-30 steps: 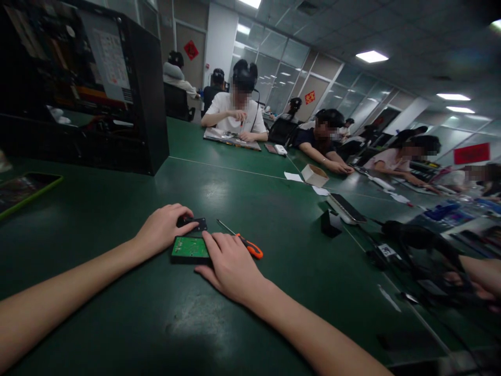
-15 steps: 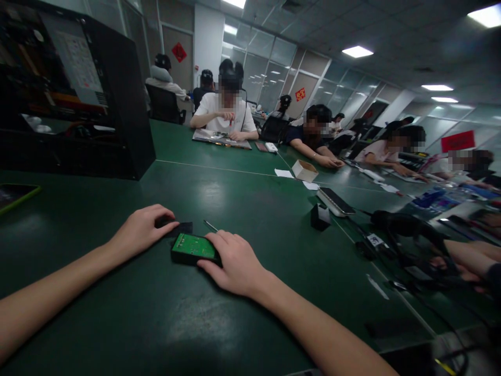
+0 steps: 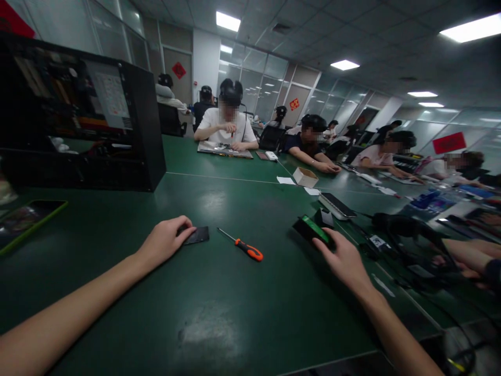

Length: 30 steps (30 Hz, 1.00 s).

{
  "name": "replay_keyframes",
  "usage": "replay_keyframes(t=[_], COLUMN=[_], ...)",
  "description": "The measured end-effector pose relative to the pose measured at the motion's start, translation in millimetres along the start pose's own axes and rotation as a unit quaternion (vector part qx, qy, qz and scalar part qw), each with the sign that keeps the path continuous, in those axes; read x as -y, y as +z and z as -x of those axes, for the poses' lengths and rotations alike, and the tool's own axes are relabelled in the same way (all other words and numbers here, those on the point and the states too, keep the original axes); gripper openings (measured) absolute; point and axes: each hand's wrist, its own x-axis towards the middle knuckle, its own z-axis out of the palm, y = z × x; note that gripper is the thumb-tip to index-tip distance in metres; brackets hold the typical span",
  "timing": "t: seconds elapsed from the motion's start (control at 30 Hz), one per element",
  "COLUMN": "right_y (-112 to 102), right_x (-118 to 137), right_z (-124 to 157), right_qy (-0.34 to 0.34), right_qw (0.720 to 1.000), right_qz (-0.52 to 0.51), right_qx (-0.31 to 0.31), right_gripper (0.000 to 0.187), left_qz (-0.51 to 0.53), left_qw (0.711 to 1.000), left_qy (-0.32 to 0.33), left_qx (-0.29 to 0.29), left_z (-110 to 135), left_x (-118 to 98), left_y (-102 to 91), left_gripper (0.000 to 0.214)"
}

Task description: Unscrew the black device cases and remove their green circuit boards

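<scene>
Head view: a screwdriver (image 3: 249, 250) lies on the green surface (image 3: 219, 292). Left of the screwdriver, the left hand (image 3: 169, 236) pinches a flat black plate (image 3: 199, 235). Right of it, the right hand (image 3: 344, 256) grips a tilted black case (image 3: 303, 230) with a green circuit board (image 3: 313, 227); whether the case clears the surface is hard to tell.

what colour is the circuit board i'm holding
The circuit board is green, best seen in the head view.
</scene>
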Motion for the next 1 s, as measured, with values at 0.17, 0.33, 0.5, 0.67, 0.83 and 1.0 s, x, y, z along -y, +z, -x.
replay_keyframes(t=[0.17,0.33,0.5,0.67,0.83,1.0], right_y=[-32,-37,-20,6,63,92], right_x=[-92,-110,-31,112,208,218], right_z=[26,44,44,21,-4,4], right_qy=[0.129,0.153,-0.012,-0.215,-0.348,-0.298], right_qw=[0.985,0.975,0.988,0.970,0.912,0.901], right_qz=[0.112,0.159,0.138,-0.077,-0.170,-0.265], right_qx=[0.006,0.039,-0.073,0.081,0.137,0.171], right_gripper=[0.076,0.075,0.063,0.051,0.037,0.025], left_qz=[0.021,0.055,0.187,0.232,0.307,0.371], left_qw=[0.999,0.996,0.980,0.969,0.950,0.926], left_qy=[0.042,0.075,0.053,0.057,0.014,-0.033], left_qx=[0.011,0.002,0.032,0.065,0.055,0.053], left_z=[1,8,17,20,18,16], left_x=[-5,-14,-34,-48,-41,-39], left_y=[7.0,5.9,10.8,15.5,19.4,21.7], left_gripper=[0.030,0.024,0.024,0.021,0.027,0.025])
